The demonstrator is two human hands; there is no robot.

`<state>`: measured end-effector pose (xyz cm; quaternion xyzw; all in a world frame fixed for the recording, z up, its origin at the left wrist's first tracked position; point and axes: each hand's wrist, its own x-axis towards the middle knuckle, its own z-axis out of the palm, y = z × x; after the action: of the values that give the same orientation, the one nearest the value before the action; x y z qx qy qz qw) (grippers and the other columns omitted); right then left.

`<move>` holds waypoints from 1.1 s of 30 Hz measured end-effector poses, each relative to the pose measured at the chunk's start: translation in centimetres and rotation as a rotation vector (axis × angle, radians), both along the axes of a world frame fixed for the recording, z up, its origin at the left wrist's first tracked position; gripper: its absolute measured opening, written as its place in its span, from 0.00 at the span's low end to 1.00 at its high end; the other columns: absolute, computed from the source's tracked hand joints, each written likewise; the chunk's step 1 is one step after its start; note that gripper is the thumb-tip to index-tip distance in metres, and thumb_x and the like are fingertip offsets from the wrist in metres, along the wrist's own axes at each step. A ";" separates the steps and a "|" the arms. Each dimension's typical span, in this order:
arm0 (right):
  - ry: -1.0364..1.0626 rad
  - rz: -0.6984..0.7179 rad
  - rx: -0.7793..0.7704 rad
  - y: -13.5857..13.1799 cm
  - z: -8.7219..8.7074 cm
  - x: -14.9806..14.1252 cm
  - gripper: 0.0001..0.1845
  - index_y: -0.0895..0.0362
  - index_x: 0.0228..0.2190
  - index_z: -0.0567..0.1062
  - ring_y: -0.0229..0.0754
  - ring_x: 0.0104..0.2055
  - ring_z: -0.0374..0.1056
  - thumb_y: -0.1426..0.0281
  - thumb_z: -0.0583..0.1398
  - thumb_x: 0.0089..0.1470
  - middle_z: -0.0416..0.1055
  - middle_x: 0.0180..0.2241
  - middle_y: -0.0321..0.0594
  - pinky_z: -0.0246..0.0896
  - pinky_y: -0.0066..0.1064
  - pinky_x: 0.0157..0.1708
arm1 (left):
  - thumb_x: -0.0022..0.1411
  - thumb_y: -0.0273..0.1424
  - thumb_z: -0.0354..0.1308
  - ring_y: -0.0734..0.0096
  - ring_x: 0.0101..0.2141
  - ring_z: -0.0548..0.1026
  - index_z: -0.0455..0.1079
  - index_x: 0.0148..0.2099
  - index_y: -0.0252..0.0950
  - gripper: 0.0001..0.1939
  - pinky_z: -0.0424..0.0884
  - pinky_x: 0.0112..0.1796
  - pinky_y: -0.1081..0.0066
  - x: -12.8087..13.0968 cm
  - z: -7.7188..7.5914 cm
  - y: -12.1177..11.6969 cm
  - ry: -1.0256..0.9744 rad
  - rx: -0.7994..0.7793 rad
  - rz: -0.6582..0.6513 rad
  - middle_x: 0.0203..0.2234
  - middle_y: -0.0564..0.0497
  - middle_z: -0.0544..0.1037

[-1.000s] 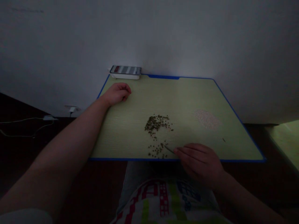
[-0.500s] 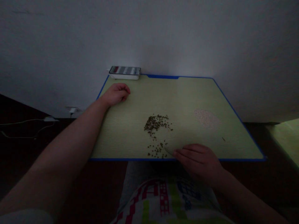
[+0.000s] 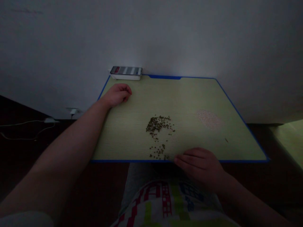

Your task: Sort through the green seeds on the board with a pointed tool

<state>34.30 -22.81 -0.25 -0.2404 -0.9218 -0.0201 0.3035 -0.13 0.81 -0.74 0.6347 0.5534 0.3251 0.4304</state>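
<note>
My right hand [image 3: 200, 162] is at the near edge of the board, with thumb and fingers pinched together. From its fingertips a thin, pointed tool [image 3: 169, 158] reaches left toward a few small dark grains; it is too dim to name. Farther in lies the main heap of dark, bean-like grains [image 3: 155, 124], loose at its edges. Some faint pale grains [image 3: 174, 138] are beside it. On the right, a flat patch of pale, rice-like grains [image 3: 209, 119] is spread out. My left hand [image 3: 118, 94] rests at the board's left side, fingers curled in, nothing visible in them.
The pale green board [image 3: 161, 97] has a blue rim. A phone [image 3: 126, 70] lies on a white box [image 3: 127, 77] at the back left, by the wall. A small brown sliver [image 3: 226, 140] lies at right. Cables and a plug [image 3: 74, 111] are at far left.
My right hand has shifted slightly left and toward the near edge, and the tool's tip has come down to the grains by the rim. My left hand stays put.
</note>
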 end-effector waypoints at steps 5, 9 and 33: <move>-0.049 -0.005 0.016 0.3 0.0 -0.1 0.15 0.58 0.41 0.81 0.37 0.33 0.76 0.74 0.53 0.70 0.84 0.35 0.38 0.71 0.30 0.33 | 0.43 0.24 0.55 0.76 0.16 0.61 0.68 0.30 0.37 0.08 0.53 0.21 0.73 0.2 0.2 -0.2 0.010 -0.002 0.020 0.13 0.56 0.65; -0.049 -0.105 0.069 0.6 -0.4 0.7 0.13 0.56 0.43 0.81 0.39 0.33 0.75 0.76 0.56 0.67 0.84 0.34 0.38 0.72 0.32 0.33 | 0.42 0.24 0.55 0.76 0.16 0.60 0.68 0.31 0.37 0.09 0.53 0.21 0.74 0.2 0.3 -0.4 0.019 0.001 0.013 0.13 0.57 0.65; -0.059 0.002 0.017 -0.3 0.5 -1.1 0.11 0.59 0.42 0.81 0.38 0.33 0.75 0.76 0.57 0.68 0.83 0.36 0.39 0.70 0.32 0.33 | 0.42 0.24 0.55 0.77 0.16 0.61 0.68 0.30 0.37 0.09 0.53 0.20 0.74 0.1 0.1 -0.2 -0.011 0.016 0.003 0.13 0.57 0.66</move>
<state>33.22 -23.09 0.25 -0.2362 -0.9303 -0.0349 0.2785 0.00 0.65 -0.60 0.6356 0.5493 0.3336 0.4278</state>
